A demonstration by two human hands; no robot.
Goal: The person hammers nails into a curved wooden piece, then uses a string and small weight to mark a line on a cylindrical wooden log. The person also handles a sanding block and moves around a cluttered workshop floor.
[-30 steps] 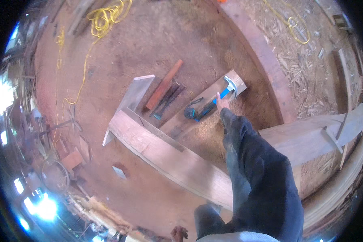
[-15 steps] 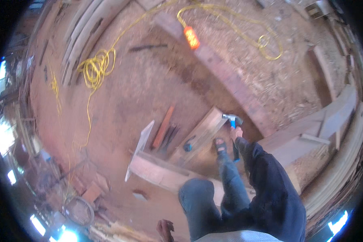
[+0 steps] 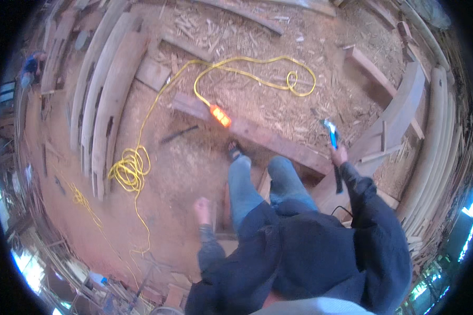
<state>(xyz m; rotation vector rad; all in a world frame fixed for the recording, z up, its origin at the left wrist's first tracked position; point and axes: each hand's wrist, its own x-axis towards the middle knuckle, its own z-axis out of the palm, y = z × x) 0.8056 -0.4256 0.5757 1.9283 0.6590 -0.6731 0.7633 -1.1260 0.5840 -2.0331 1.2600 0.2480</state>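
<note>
My right hand (image 3: 340, 156) is wrapped round the handle of a hammer (image 3: 331, 132), its metal head pointing away from me and its dark lower handle below my fist. The hammer is in the air beside a long curved timber (image 3: 373, 126). My left hand (image 3: 202, 211) hangs over the dirt floor, touching nothing; its fingers are blurred by motion. Ahead of my legs a reddish wooden beam (image 3: 268, 137) lies slantwise. An orange power outlet block (image 3: 220, 115) rests on it, joined to a yellow extension cord (image 3: 252, 76).
The cord's coil (image 3: 129, 169) lies on the floor at left. Long curved planks (image 3: 115, 100) lie at far left, and more stacked timbers (image 3: 431, 152) at right. Wood chips (image 3: 247, 37) cover the far ground. A dark bar (image 3: 180, 134) lies before the beam. My sandalled foot (image 3: 235, 151) stands near the beam.
I have stepped forward toward the reddish beam, one foot now close to it. The hammer has stayed in my right hand. My left hand has swung forward.
</note>
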